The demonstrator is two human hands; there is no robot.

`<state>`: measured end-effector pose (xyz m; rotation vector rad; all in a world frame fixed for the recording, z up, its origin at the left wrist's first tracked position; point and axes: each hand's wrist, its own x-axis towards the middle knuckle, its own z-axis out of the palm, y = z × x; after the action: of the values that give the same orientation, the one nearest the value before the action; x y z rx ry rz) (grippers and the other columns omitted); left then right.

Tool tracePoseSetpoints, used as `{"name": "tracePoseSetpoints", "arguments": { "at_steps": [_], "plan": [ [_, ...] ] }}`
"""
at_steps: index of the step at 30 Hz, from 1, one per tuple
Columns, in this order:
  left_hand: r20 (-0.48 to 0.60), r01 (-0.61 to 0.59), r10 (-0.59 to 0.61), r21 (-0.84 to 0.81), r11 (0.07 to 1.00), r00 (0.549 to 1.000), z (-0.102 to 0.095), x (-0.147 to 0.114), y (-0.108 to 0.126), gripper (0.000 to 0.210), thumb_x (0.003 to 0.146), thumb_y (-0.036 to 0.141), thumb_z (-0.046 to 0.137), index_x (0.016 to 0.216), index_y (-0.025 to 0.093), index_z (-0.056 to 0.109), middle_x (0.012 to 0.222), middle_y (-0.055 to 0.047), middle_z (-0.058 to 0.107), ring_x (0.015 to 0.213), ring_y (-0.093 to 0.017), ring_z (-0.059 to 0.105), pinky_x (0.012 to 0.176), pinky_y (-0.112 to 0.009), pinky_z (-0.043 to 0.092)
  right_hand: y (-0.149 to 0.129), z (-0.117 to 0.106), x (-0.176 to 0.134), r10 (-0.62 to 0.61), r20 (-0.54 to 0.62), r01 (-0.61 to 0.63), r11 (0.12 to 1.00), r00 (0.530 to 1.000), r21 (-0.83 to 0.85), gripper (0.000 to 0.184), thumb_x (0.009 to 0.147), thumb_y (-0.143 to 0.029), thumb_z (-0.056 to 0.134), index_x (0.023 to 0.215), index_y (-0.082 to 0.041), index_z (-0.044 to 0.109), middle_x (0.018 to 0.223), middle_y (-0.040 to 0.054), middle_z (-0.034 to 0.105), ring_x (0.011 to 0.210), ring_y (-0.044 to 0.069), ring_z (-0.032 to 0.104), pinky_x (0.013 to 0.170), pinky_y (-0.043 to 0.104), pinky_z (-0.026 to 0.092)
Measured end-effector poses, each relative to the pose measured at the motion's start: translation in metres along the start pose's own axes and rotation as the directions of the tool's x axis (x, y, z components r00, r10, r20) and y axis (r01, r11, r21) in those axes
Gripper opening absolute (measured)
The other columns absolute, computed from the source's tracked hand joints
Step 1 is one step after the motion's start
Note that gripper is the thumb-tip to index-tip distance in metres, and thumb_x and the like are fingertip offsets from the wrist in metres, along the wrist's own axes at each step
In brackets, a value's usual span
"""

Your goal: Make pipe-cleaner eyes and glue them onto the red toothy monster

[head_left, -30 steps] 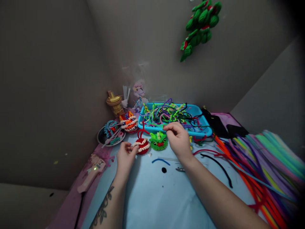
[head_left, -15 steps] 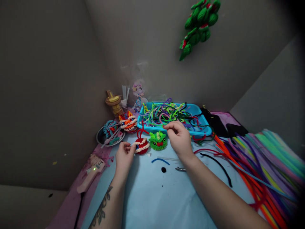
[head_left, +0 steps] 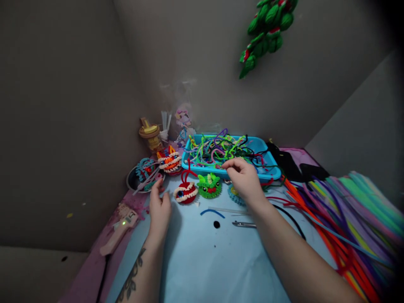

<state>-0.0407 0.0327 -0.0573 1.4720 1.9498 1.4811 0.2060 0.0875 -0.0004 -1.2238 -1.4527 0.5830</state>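
My left hand (head_left: 160, 206) is raised just left of a red fuzzy pipe-cleaner head (head_left: 189, 198) with cream trim and a blue eye. Its fingers are apart and nothing shows in them. Beside the red head sits a green pipe-cleaner head (head_left: 208, 187) with horns and a red mouth. At the front edge of the tray, my right hand (head_left: 241, 179) has thumb and fingertips pinched together; whatever they hold is too small to make out. Partly behind that hand lies a light blue fuzzy piece (head_left: 235, 196).
A blue tray (head_left: 274, 173) full of pipe-cleaner scraps stands at the back. Pliers (head_left: 244, 224) and a blue pipe-cleaner piece (head_left: 212, 211) lie in the middle. On the left are a glue gun (head_left: 121, 230) and a bowl (head_left: 130, 182); bundled pipe cleaners (head_left: 356, 219) cover the right.
My left hand has let go of the red head's side and drawn back left, uncovering its blue eye. My right hand has shifted slightly right, still pinched.
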Motion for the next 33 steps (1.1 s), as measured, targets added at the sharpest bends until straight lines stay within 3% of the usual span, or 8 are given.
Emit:
{"name": "tracePoseSetpoints", "arguments": {
  "at_steps": [2,5,8,10,12,14,23,33],
  "plan": [
    [0.009,-0.029,0.029,0.023,0.999,1.000,0.001,0.001,-0.002,0.036,0.082,0.022,0.046,0.117,0.019,0.052,0.119,-0.010,0.056,0.107,-0.021,0.055,0.092,-0.034,0.043,0.002,-0.002,0.002,0.018,0.050,-0.017,0.999,0.999,-0.030,0.021,0.066,-0.015,0.046,0.069,-0.017,0.066,0.072,0.0018,0.062,0.068,0.017,0.054,0.064,0.028,0.041],
    [0.025,-0.053,0.052,0.059,0.997,0.998,0.001,0.001,-0.003,0.030,0.083,0.026,0.049,0.110,0.018,0.058,0.113,-0.011,0.059,0.110,-0.023,0.053,0.095,-0.038,0.042,0.001,-0.004,0.004,0.058,0.126,-0.046,0.994,0.990,-0.097,0.024,0.067,-0.015,0.045,0.073,-0.017,0.068,0.075,0.0023,0.064,0.065,0.016,0.055,0.060,0.027,0.041],
    [0.032,-0.081,0.078,0.089,0.993,0.996,0.001,0.001,-0.003,0.032,0.082,0.025,0.049,0.111,0.017,0.059,0.111,-0.011,0.059,0.107,-0.024,0.055,0.092,-0.039,0.045,-0.003,-0.002,0.001,0.023,0.251,0.022,0.984,0.968,-0.177,0.026,0.070,-0.013,0.044,0.076,-0.016,0.070,0.082,0.0047,0.066,0.074,0.018,0.059,0.068,0.028,0.044],
    [0.041,-0.109,0.105,0.114,0.987,0.994,-0.001,0.000,-0.003,0.029,0.080,0.019,0.047,0.103,0.016,0.064,0.110,-0.011,0.059,0.106,-0.024,0.055,0.091,-0.038,0.046,-0.008,0.005,-0.006,-0.036,0.440,0.142,0.967,0.897,-0.210,0.031,0.073,-0.010,0.044,0.083,-0.017,0.072,0.089,0.0063,0.066,0.082,0.018,0.060,0.075,0.029,0.044],
    [0.060,-0.139,0.132,0.145,0.980,0.989,-0.003,-0.002,-0.002,0.028,0.077,0.013,0.044,0.087,0.018,0.070,0.105,-0.010,0.060,0.102,-0.023,0.057,0.088,-0.037,0.047,-0.013,0.016,-0.016,-0.061,0.628,0.254,0.941,0.776,-0.222,0.036,0.077,-0.010,0.044,0.097,-0.020,0.072,0.096,0.0066,0.066,0.087,0.018,0.060,0.079,0.029,0.044],
    [0.080,-0.167,0.155,0.182,0.969,0.985,-0.006,-0.005,-0.001,0.033,0.073,0.007,0.042,0.075,0.020,0.073,0.098,-0.008,0.062,0.095,-0.022,0.058,0.085,-0.037,0.047,-0.019,0.027,-0.028,-0.036,0.720,0.320,0.911,0.693,-0.262,0.041,0.080,-0.011,0.044,0.112,-0.024,0.067,0.099,0.0069,0.065,0.088,0.019,0.060,0.079,0.029,0.045],
    [0.149,-0.231,0.192,0.325,0.917,0.970,-0.012,-0.011,0.003,0.043,0.065,0.002,0.043,0.077,0.023,0.077,0.091,-0.007,0.065,0.090,-0.025,0.054,0.080,-0.039,0.046,-0.025,0.054,-0.058,-0.018,0.800,0.403,0.871,0.600,-0.283,0.050,0.085,-0.012,0.042,0.132,-0.027,0.049,0.129,0.0076,0.057,0.110,0.023,0.058,0.088,0.033,0.046],
    [0.208,-0.234,0.170,0.341,0.910,0.963,-0.008,-0.011,0.003,0.044,0.065,0.000,0.043,0.079,0.024,0.078,0.092,-0.006,0.067,0.090,-0.024,0.055,0.082,-0.037,0.046,-0.018,0.059,-0.061,0.032,0.786,0.416,0.835,0.617,-0.361,0.053,0.082,-0.013,0.042,0.134,-0.025,0.045,0.129,0.0097,0.058,0.110,0.026,0.059,0.086,0.037,0.048]
  ]
}}
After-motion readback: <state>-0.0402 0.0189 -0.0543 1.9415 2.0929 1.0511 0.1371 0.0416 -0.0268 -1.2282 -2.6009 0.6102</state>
